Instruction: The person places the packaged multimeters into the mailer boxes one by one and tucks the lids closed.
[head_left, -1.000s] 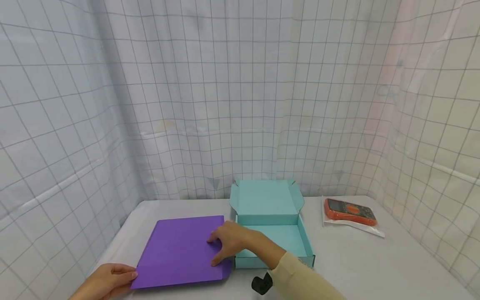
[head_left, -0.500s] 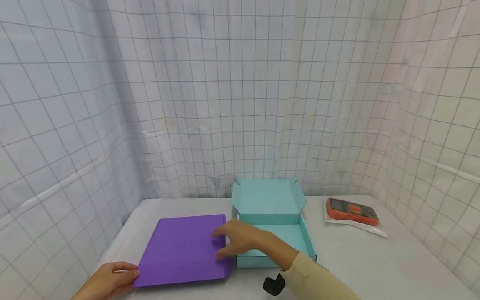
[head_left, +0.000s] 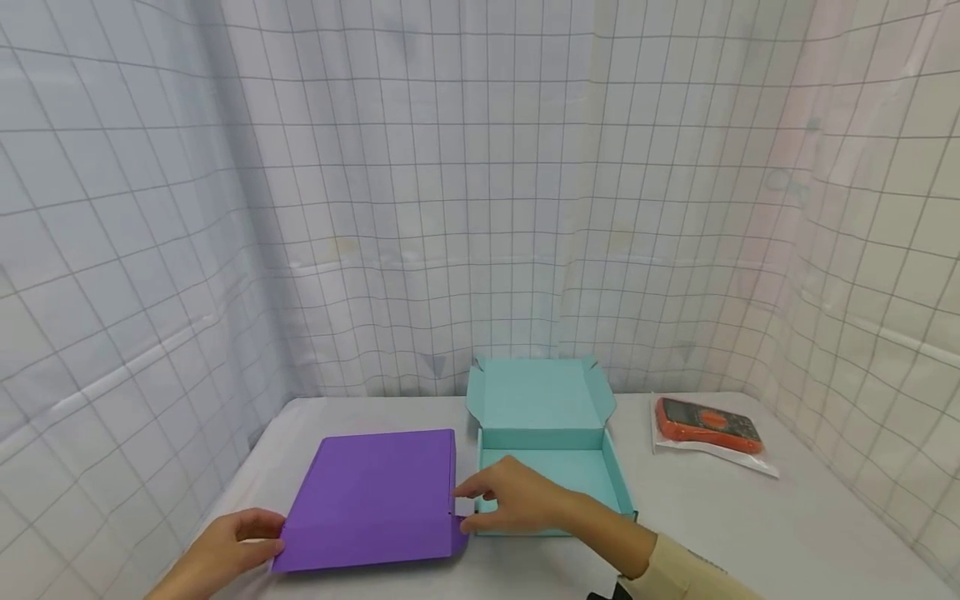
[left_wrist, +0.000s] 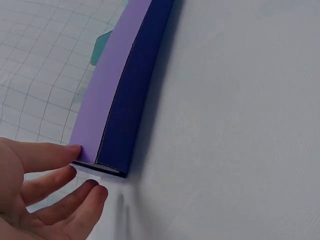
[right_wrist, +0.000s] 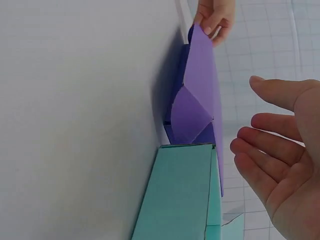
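Observation:
A purple cardboard mailer box (head_left: 375,483) lies on the left of the table with its lid folded over. Its front flap and a side tab (right_wrist: 192,117) stick out at the near right corner. My left hand (head_left: 225,550) is at the near left corner, thumb and a fingertip pinching the lid's edge; the other fingers are loosely bent in the left wrist view. My right hand (head_left: 521,496) is by the purple box's right end, thumb and forefinger apart around the side tab in the head view. The right wrist view shows nothing in its palm.
A teal mailer box (head_left: 618,475) stands just right of the purple one, its lid raised at the back and its inside bare. Farther right lies an orange and black multimeter (head_left: 708,423) in a clear plastic bag. Gridded curtains (head_left: 525,208) surround the white table.
My right hand has drawn back off the lid's top, rightward and nearer, to the side tab. My left hand stays at the corner, its thumb and forefinger now a little wider.

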